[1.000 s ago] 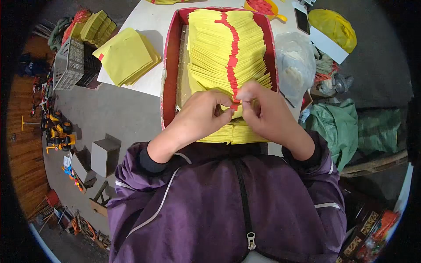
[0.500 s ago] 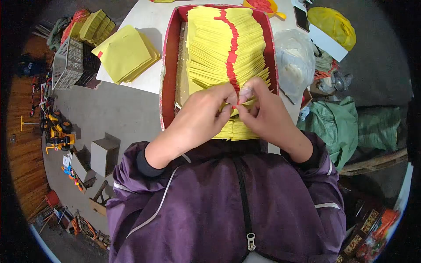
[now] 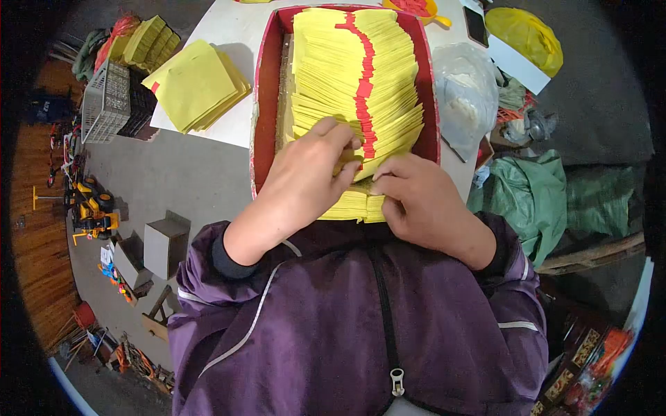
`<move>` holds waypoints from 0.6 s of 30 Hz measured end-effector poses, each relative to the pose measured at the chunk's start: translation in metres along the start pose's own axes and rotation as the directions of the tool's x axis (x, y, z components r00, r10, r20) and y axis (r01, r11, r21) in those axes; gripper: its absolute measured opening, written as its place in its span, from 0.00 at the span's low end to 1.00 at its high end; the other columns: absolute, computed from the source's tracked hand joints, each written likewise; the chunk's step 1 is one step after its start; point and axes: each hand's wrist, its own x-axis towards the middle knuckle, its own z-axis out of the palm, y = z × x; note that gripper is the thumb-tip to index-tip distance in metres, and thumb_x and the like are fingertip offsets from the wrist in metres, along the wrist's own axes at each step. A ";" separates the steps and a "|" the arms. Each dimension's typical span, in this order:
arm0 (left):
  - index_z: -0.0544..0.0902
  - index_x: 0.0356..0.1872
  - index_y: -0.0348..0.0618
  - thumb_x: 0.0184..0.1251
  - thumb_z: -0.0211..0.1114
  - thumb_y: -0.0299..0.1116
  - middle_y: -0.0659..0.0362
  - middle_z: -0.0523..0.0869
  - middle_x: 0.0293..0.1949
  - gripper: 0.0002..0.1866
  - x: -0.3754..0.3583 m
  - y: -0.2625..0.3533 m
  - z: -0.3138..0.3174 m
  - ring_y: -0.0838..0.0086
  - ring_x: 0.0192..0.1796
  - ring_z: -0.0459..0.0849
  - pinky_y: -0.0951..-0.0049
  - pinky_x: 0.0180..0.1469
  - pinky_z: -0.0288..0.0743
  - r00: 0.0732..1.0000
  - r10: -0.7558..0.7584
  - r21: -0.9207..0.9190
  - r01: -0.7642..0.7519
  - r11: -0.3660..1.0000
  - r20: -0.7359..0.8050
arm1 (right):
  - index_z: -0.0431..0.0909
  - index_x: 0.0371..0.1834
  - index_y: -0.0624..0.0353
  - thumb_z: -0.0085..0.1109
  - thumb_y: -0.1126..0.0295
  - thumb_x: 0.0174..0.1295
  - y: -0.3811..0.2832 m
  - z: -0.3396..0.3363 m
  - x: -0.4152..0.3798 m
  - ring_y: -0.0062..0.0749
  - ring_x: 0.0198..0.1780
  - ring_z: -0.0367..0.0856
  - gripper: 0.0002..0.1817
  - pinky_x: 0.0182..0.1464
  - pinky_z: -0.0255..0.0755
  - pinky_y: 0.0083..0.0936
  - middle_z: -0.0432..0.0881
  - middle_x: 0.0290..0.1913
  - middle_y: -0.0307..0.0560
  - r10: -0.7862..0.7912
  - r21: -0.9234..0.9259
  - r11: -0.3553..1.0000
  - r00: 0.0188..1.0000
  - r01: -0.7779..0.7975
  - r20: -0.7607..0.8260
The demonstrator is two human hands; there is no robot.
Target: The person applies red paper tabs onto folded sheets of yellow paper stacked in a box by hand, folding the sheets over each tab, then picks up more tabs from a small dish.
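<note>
A long row of folded yellow papers (image 3: 319, 66) stands tightly packed in a red-walled box (image 3: 266, 118), with small red paper pieces (image 3: 364, 89) forming a line down its middle. At the near end of the row, my left hand (image 3: 305, 173) has its fingers curled over a yellow paper and its thumb on the near side. My right hand (image 3: 430, 201) is closed at the right edge of the same front papers, its fingers bent against them. More yellow papers lie between and below both hands, at the box's near end. The fingertips are partly hidden.
A stack of yellow papers (image 3: 198, 87) lies on the white table (image 3: 225, 24) to the left. On the right are a clear plastic bag (image 3: 465, 97), a phone (image 3: 476, 28) and a yellow bowl (image 3: 431, 10) of red pieces. A green sack (image 3: 524, 201) stands beyond.
My hands have parted from a shared pinch at the red line. The left moved slightly left, the right downward to the papers' edge. A red piece shows where the fingers were.
</note>
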 end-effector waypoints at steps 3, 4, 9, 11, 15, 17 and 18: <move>0.85 0.40 0.35 0.64 0.69 0.23 0.49 0.87 0.38 0.06 -0.001 0.007 -0.009 0.53 0.37 0.85 0.58 0.42 0.79 1.000 -0.020 0.048 0.020 0.999 -0.003 | 0.82 0.40 0.56 0.65 0.79 0.57 -0.001 -0.003 0.004 0.37 0.38 0.78 0.09 0.41 0.72 0.31 0.82 0.42 0.42 0.123 0.084 0.988 0.991 -0.126 0.045; 0.85 0.40 0.35 0.64 0.69 0.23 0.49 0.87 0.38 0.06 -0.003 0.009 -0.010 0.53 0.37 0.85 0.58 0.42 0.79 1.000 -0.020 0.050 0.020 0.999 -0.003 | 0.82 0.40 0.56 0.65 0.79 0.57 0.000 -0.003 0.005 0.37 0.38 0.78 0.09 0.41 0.72 0.31 0.82 0.42 0.42 0.122 0.084 0.989 0.992 -0.125 0.044; 0.88 0.45 0.35 0.63 0.71 0.22 0.53 0.90 0.36 0.10 -0.009 0.010 -0.012 0.64 0.30 0.84 0.66 0.36 0.77 0.979 -0.073 -0.036 0.081 0.996 0.191 | 0.81 0.42 0.57 0.64 0.80 0.58 0.007 0.001 0.008 0.39 0.37 0.77 0.11 0.41 0.72 0.31 0.81 0.43 0.43 0.225 0.145 0.961 0.971 -0.235 0.082; 0.88 0.45 0.34 0.64 0.71 0.22 0.53 0.91 0.36 0.10 -0.007 0.002 -0.006 0.66 0.29 0.84 0.67 0.34 0.76 0.984 -0.009 0.002 0.009 1.000 0.178 | 0.79 0.44 0.57 0.65 0.79 0.58 0.001 -0.003 0.007 0.39 0.39 0.77 0.12 0.42 0.72 0.31 0.82 0.43 0.42 0.239 0.163 0.956 0.969 -0.246 0.060; 0.89 0.45 0.32 0.65 0.70 0.22 0.53 0.92 0.35 0.09 -0.003 0.000 -0.004 0.68 0.27 0.84 0.68 0.32 0.76 0.988 0.051 0.025 -0.056 0.998 0.149 | 0.78 0.47 0.57 0.66 0.78 0.59 -0.001 -0.008 0.001 0.40 0.41 0.77 0.13 0.44 0.71 0.32 0.82 0.44 0.42 0.219 0.171 0.960 0.975 -0.222 0.031; 0.89 0.44 0.32 0.66 0.69 0.22 0.53 0.91 0.34 0.08 -0.002 0.004 -0.006 0.68 0.26 0.83 0.69 0.31 0.75 0.994 0.032 -0.005 -0.031 0.999 0.102 | 0.77 0.49 0.57 0.67 0.76 0.59 0.001 -0.009 -0.003 0.40 0.42 0.77 0.15 0.47 0.71 0.33 0.82 0.44 0.42 0.136 0.155 0.978 0.990 -0.138 0.023; 0.89 0.44 0.31 0.67 0.69 0.22 0.53 0.91 0.33 0.07 -0.002 0.005 -0.007 0.69 0.26 0.83 0.69 0.31 0.74 0.997 0.021 -0.019 -0.020 1.000 0.079 | 0.76 0.50 0.57 0.67 0.76 0.60 0.002 -0.009 -0.003 0.40 0.43 0.77 0.16 0.49 0.70 0.33 0.82 0.44 0.43 0.093 0.147 0.985 0.996 -0.095 0.019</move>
